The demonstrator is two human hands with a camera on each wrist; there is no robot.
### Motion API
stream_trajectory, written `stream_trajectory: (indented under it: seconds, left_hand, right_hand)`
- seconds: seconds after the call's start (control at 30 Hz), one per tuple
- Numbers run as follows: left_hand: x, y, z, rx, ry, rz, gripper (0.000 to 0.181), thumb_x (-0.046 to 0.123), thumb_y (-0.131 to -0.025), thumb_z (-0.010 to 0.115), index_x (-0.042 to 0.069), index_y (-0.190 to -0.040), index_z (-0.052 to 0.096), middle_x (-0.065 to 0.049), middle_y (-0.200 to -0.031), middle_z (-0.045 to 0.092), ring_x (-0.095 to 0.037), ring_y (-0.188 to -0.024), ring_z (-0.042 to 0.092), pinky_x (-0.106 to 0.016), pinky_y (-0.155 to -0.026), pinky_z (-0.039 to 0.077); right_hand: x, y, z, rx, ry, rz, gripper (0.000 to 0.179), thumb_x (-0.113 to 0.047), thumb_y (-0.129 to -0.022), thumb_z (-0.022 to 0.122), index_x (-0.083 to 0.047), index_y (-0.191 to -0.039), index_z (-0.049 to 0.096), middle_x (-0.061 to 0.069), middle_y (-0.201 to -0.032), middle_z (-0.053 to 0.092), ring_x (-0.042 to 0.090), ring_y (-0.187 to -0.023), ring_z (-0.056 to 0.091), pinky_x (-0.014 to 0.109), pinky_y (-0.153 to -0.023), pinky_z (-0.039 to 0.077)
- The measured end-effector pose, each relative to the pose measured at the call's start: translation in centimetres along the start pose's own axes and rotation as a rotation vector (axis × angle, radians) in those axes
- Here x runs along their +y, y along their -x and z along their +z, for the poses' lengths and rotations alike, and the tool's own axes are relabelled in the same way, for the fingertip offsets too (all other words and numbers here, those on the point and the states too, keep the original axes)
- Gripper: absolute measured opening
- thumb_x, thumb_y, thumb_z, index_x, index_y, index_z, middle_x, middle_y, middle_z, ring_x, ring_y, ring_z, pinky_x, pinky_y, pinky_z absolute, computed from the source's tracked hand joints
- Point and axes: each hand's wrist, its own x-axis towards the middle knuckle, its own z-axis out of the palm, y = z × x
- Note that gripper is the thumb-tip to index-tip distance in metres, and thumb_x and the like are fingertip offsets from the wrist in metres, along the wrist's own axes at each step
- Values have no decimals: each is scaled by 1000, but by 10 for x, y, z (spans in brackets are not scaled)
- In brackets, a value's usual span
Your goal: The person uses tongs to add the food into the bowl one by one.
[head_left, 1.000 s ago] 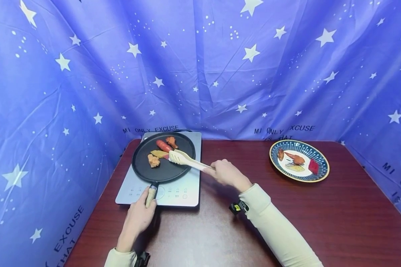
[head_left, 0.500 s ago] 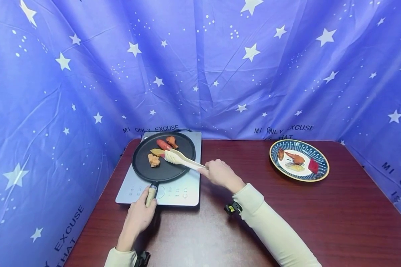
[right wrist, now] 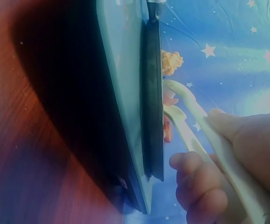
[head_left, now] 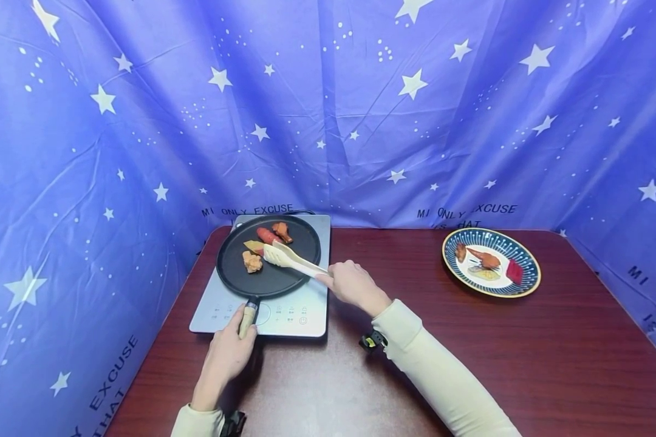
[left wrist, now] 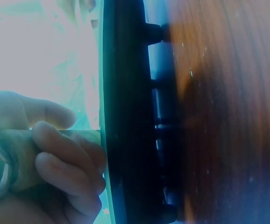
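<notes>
the cream tongs (head_left: pixel 297 263) slant in over the right side of the black frying pan (head_left: pixel 273 284), their head against or just beside a yellow, red-ended food piece (head_left: pixel 253 246) lying in it. the right hand (head_left: pixel 355 285) pinches the tongs, thumb on one arm and curled fingers on the other, presumably so that a squeeze can bring the tips together; in the right wrist view the arms stand apart, a pinkish bit showing between them. around that piece in the pan lie a red sausage (head_left: pixel 267 235), a small brown drumstick (head_left: pixel 282 230) and a fried chicken chunk (head_left: pixel 251 262).

the left hand (head_left: pixel 231 355) grips the pan's handle (head_left: pixel 248 318), fingers curled around it, probably to steady the pan on the silver induction cooktop (head_left: pixel 318 306). well apart, on the right of the dark red table (head_left: pixel 393 255), a blue-rimmed plate (head_left: pixel 532 270) bears more food, perhaps set there to leave room around the pan.

the tongs' head covers part of the yellow piece, so whether it is clamped i cannot tell. the left wrist view is bleached over the cooktop, and the right wrist view shows the pan edge-on, hiding its surface.
</notes>
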Motion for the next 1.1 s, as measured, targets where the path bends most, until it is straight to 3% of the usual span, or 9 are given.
stream_trajectory:
  seconds: [0.17,0.57,1.1]
  left_hand:
    - [0,0,-1,4,-2,3,58,26,-91,52,8,-145,38,-22,-96,63,-25,-68,53,-43,-63,44]
    - [0,2,-1,-1,-4,1,58,28,-92,51,10,-145,38,-25,-111,61,-26,-74,55,-46,-68,45]
    - [0,2,0,-1,5,-2,58,27,-92,52,9,-145,38,-23,-99,63,-25,-68,53,-43,-62,44]
  right_hand:
    - [-2,-3,3,6,9,-15,42,-45,-94,52,-14,-66,57,0,-53,44,18,-49,45,32,-47,36]
    - [-12,-8,5,35,5,-11,46,-46,-94,52,-14,-60,53,2,-54,48,20,-47,48,35,-44,38]
    - [-21,-16,8,32,43,-1,46,-47,-94,51,-13,-63,53,5,-57,49,21,-49,49,36,-44,39]
